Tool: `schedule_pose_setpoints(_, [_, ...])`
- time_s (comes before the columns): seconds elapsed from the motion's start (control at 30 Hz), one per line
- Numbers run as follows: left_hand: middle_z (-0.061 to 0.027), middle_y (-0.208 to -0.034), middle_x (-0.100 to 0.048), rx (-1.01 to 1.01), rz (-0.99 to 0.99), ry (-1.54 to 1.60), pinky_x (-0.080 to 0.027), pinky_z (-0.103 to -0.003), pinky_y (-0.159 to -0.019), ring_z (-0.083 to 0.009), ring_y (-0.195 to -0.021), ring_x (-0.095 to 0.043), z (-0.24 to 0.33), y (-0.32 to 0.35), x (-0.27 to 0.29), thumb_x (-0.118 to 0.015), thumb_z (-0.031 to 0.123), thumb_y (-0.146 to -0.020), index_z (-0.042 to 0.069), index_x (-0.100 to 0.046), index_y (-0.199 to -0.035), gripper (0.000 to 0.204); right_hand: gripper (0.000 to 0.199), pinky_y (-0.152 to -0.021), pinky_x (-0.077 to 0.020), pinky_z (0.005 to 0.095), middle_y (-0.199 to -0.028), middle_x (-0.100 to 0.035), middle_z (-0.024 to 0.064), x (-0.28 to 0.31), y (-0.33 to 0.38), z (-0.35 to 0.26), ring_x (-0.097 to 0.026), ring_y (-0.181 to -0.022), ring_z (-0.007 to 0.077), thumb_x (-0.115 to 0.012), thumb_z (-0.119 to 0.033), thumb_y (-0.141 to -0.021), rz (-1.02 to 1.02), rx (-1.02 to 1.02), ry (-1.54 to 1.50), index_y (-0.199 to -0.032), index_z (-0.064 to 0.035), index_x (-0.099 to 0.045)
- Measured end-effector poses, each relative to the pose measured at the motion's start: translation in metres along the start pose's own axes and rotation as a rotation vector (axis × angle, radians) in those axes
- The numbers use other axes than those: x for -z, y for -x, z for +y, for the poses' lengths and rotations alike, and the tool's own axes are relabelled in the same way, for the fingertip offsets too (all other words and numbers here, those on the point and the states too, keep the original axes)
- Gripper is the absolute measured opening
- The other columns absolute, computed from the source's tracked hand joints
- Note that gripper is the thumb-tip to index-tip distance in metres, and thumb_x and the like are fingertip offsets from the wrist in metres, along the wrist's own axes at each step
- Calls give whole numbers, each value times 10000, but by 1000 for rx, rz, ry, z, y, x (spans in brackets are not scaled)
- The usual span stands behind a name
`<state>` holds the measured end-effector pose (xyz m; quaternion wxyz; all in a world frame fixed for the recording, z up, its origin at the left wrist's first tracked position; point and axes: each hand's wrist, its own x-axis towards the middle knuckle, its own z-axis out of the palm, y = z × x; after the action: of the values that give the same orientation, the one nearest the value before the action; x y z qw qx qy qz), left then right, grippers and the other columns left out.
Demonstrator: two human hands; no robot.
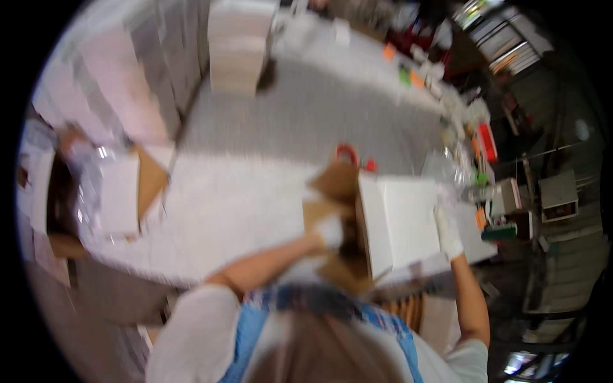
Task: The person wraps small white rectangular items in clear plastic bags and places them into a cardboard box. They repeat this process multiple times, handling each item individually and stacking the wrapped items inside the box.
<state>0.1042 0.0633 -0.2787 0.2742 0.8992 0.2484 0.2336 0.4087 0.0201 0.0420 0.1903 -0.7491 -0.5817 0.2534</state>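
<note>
A cardboard box (412, 220), white outside and brown inside, lies on its side in front of me with its mouth facing left. Brown flaps (335, 182) spread from that mouth. My left hand (329, 232), in a white glove, is at the mouth among the flaps; blur and the cardboard hide its fingers. At the box's right end, my right hand (449, 236), also white-gloved, holds the closed end with long, fairly straight fingers along its edge. Just beyond the flaps sits a red tape roll (346, 154), with a small red piece (371, 165) next to it.
To the left, another open box (120, 195) has clear plastic in it. Stacked white cartons (118, 70) rise at the far left, and a pale stack (239, 48) stands at the back. Bottles and small goods (456, 121) line the table's right side. A wooden slatted thing (408, 311) is below the near edge.
</note>
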Motion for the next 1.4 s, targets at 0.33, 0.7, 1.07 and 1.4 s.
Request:
schedule_pose_setpoints(0.33, [-142,-940,-782,207,-285,-84,-574,-411,-822,-311,-940,-760,130,-67,115,-674,156,-875,49,-813,-959,195,476,-1022,-554,343,-1331,-659,41,35,15,37,-665,-1175,189,-436,-409,-1135,10,-342,-378,-1449,-68,-544])
schedule_pose_setpoints(0.7, [-140,-998,-781,282,-263,61,-585,-428,-793,-313,-956,-755,129,-92,93,-660,177,-890,64,-813,-936,195,563,-1040,-551,359,-1404,-627,42,33,34,11,-656,-1213,207,-519,-454,-1095,-86,-359,-642,-1527,-100,-449])
schedule_pose_setpoints(1.07, [-189,-1142,-719,480,117,244,-611,-409,-728,-310,-907,-762,150,-98,135,-640,134,-881,2,-578,-1359,500,608,-1143,-463,365,-1517,-553,43,28,38,-8,-583,-1325,205,-468,-460,-1115,-57,-332,-537,-1593,-93,-389])
schedule_pose_setpoints(1.4, [-205,-1094,-766,437,-343,453,-605,-458,-838,-376,-1007,-754,149,-59,135,-633,239,-937,53,-813,-1028,274,624,-1211,-376,353,-1602,-462,51,25,41,-16,-489,-1424,198,-440,-438,-1129,-14,-339,-445,-1617,-60,-349])
